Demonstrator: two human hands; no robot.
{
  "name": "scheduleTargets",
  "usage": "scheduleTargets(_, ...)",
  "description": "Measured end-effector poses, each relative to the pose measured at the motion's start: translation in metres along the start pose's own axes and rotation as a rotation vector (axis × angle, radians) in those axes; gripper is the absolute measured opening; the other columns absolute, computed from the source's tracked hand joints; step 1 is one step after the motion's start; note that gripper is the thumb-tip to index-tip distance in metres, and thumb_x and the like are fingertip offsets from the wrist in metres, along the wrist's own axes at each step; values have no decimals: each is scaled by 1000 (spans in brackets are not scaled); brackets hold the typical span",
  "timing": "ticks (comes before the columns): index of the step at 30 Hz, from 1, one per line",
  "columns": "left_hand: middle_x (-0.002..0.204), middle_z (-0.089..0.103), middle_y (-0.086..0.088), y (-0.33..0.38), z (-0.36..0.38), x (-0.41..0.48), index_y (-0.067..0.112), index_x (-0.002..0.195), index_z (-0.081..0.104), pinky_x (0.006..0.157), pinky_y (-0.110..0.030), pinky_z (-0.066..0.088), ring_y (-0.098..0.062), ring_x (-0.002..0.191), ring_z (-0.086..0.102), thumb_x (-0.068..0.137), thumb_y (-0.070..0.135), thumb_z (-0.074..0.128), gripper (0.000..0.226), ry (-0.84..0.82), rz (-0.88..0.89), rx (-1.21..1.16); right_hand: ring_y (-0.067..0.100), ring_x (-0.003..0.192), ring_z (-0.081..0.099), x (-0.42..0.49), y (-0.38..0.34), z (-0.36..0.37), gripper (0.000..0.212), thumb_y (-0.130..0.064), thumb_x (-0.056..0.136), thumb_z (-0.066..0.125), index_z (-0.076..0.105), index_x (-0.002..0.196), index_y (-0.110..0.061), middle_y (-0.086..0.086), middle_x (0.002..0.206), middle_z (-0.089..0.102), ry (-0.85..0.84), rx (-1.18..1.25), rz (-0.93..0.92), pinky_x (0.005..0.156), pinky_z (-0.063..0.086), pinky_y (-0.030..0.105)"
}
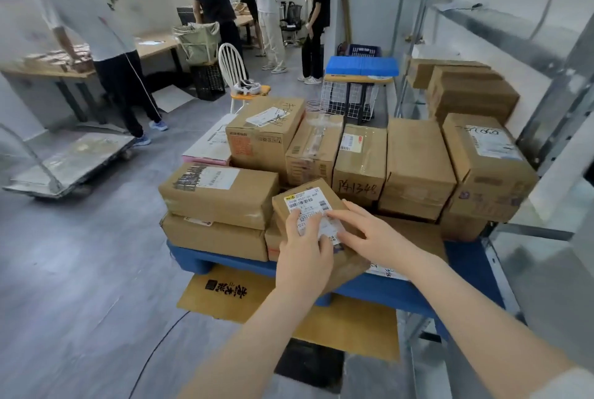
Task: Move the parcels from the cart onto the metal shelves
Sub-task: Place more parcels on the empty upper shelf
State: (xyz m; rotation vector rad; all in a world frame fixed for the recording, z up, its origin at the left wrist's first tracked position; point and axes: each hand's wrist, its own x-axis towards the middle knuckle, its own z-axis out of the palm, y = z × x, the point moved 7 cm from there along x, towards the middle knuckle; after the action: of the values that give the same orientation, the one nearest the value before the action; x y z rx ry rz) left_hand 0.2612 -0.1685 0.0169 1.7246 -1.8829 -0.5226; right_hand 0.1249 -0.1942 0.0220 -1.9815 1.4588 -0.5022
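While both of your hands rest on the small parcel [313, 205], it lies at the near edge of the load on the blue cart [385, 289], tilted with its white shipping label [313, 210] facing up. Your left hand [305, 244] grips the parcel's near left side, thumb laid across the label; your right hand [363, 234] lies flat over the near right corner, fingers [340, 215] spread and touching the label (whether the parcel is lifted clear of the boxes beneath cannot be told).

To the left of the small parcel sit two flat cartons [218, 209], one stacked on the other. Behind it stands a row of upright cartons [360, 160], one marked by hand on its front face. At the right end of that row a larger carton [485, 167] sits just beside the metal shelves [501, 25]. More brown cartons [463, 87] already lie on a shelf level beyond it.

A flattened cardboard sheet [225, 292] lies on the grey floor [80, 254] under the cart's near edge. Several people [96, 45] stand at tables in the background.
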Motion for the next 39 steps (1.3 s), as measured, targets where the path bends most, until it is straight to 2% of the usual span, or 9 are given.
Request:
scheduleTargets(4,155,8,0,1,1,12,36,144,23,83,-36,51,-32,119,47,97,42,34,48,-30,-24,75,6,142,15,30,7,-13,41,-34,98,47,41,131,-57,-12,156,19,-102,7,-17,107,21,26)
scheduleTargets(9,141,43,-6,-9,-39,59,26,135,45,87,-40,41,-30,115,44,94,41,39,45,164,146,415,4,143,12,53,11,-26,43,-31,98,45,40,130,-60,-13,155,21,-191,-82,-12,115,15,33)
scheduleTargets(12,147,37,0,-25,-35,94,33,135,42,109,-52,18,-29,134,27,96,41,33,42,-21,266,446,7,142,17,62,9,-33,42,-31,99,44,41,130,-59,-15,154,22,-152,-130,21,116,20,35)
scheduleTargets(15,150,29,6,-40,-31,105,38,138,33,113,-57,1,-24,140,19,97,47,24,43,-120,342,407,13,140,24,62,1,-39,42,-30,99,44,40,132,-55,-13,153,27,64,-308,67,112,28,40)
scheduleTargets(18,147,35,5,-45,-32,103,35,135,38,112,-60,9,-24,136,29,95,49,22,45,-78,400,362,19,142,20,45,-14,-22,43,-39,95,46,41,137,-45,-5,154,26,353,-370,167,113,27,44)
scheduleTargets(23,141,44,-2,-46,-26,104,29,130,46,107,-63,21,-29,124,43,92,51,25,48,-42,416,311,16,145,-11,42,-15,14,59,-56,90,45,32,145,-38,-1,160,5,402,-219,353,117,9,42)
scheduleTargets(31,137,45,1,-68,-45,142,36,128,49,110,-57,24,-25,134,34,95,48,30,41,-41,463,236,-1,142,-10,60,-5,-6,50,-53,90,46,33,139,-50,-17,158,9,274,-166,221,117,5,34)
scheduleTargets(36,152,28,2,-78,-39,140,42,137,35,116,-54,10,-24,142,20,95,50,24,44,-107,427,206,13,146,6,51,-11,-6,47,-42,92,49,46,138,-33,-4,156,23,531,-221,277,110,19,31)
scheduleTargets(39,152,28,1,-79,-42,141,38,135,40,116,-51,11,-22,139,25,96,47,31,41,-82,410,159,14,146,7,59,-9,-2,44,-37,93,50,46,136,-34,-4,155,26,502,-177,253,110,17,31)
